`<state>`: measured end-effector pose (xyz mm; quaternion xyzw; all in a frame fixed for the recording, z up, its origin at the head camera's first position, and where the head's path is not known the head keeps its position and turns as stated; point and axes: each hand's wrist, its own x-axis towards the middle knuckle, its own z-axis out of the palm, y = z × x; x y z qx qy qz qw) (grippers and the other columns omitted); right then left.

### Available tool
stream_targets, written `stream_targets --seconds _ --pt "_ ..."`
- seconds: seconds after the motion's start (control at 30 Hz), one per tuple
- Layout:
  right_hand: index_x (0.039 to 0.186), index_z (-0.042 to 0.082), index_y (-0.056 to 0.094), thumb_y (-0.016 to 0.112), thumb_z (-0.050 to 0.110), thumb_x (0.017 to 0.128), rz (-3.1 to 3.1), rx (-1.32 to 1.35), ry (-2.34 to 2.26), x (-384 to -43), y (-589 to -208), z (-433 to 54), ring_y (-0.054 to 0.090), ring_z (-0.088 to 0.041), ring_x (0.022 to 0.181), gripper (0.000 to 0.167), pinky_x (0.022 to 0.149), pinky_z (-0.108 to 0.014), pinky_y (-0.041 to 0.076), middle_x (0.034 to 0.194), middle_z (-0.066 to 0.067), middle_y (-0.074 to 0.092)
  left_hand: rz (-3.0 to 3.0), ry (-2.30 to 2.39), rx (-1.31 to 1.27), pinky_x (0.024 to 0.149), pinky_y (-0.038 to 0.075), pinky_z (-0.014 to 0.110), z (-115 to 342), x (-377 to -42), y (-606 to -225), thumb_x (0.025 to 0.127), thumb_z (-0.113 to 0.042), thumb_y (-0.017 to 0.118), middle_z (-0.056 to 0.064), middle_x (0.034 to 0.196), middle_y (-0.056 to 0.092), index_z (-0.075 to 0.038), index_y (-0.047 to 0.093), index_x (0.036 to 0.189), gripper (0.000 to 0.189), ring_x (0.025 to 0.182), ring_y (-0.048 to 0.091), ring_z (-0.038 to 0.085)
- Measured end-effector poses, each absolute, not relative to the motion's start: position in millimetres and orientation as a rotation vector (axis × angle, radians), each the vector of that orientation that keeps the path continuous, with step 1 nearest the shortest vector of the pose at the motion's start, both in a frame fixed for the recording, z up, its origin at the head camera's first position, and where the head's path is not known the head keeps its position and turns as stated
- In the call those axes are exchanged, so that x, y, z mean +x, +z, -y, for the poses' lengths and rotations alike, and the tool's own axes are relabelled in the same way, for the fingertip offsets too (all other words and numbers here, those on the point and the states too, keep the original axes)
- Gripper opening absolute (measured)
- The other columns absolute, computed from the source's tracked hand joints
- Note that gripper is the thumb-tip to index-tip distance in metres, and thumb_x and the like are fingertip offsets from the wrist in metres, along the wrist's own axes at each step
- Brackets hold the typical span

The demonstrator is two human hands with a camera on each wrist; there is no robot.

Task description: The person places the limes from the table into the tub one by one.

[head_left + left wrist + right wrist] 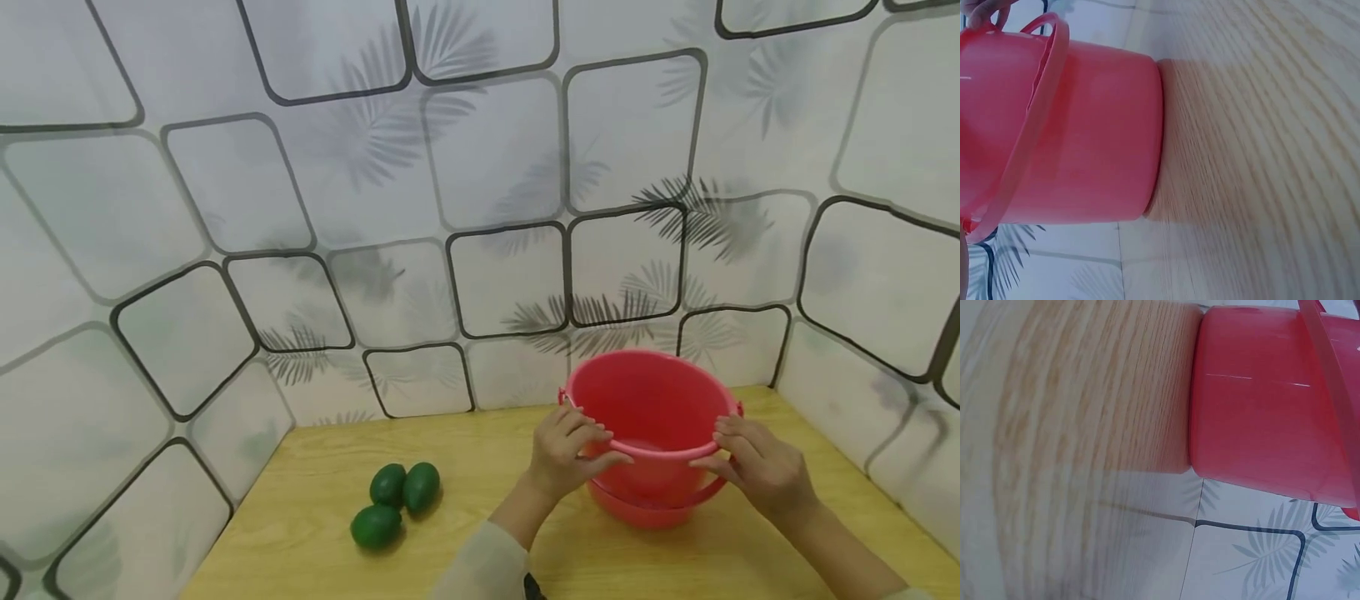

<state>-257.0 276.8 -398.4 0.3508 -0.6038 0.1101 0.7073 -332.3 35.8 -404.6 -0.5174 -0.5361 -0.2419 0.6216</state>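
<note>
A red plastic bucket point(652, 479) stands upright on the wooden table, its mouth facing up and its handle point(708, 492) hanging down across the near side. My left hand point(566, 446) grips the rim at the left, fingers over the edge and thumb along the near side. At the right, my right hand point(765, 467) holds the rim the same way. Both wrist views show the bucket's wall point(1100, 131) and its base down on the wood. The part of the inside that shows is bare red plastic.
Three dark green avocado-like fruits lie together left of the bucket: one at the front point(377, 527), one behind it point(387, 485) and one to the right point(422, 487). Patterned walls point(510, 283) close off the table point(300, 517) at the back and both sides.
</note>
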Motion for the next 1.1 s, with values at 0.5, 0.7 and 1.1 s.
stream_targets --seconds 0.5,0.7,1.1 --pt "0.064 -0.005 0.058 0.057 0.047 0.083 1.382 0.796 0.246 -258 -393 -273 0.061 -0.033 0.054 0.056 0.094 -0.019 0.039 0.064 -0.019 0.064 1.280 -0.598 -1.269 0.076 0.054 0.024 -19 -339 -403 0.067 -0.041 0.084 0.002 0.072 0.063 -0.008 0.070 0.075 0.037 0.065 0.059 0.011" --pt "0.064 -0.005 0.059 0.059 0.047 0.083 1.351 0.812 0.294 -258 -392 -267 0.058 -0.032 0.055 0.056 0.093 -0.016 0.041 0.063 -0.018 0.062 1.240 -0.576 -1.248 0.061 0.046 0.014 -16 -336 -403 0.069 -0.044 0.082 0.000 0.067 0.059 -0.010 0.068 0.070 0.036 0.059 0.053 0.008" --pt "0.065 -0.006 0.061 0.061 0.046 0.081 1.336 0.855 0.325 -258 -393 -258 0.058 -0.032 0.058 0.054 0.094 -0.018 0.041 0.065 -0.019 0.063 1.153 -0.524 -1.231 0.056 0.041 0.012 -9 -326 -395 0.075 -0.048 0.075 -0.002 0.062 0.057 -0.013 0.067 0.066 0.037 0.054 0.049 0.006"
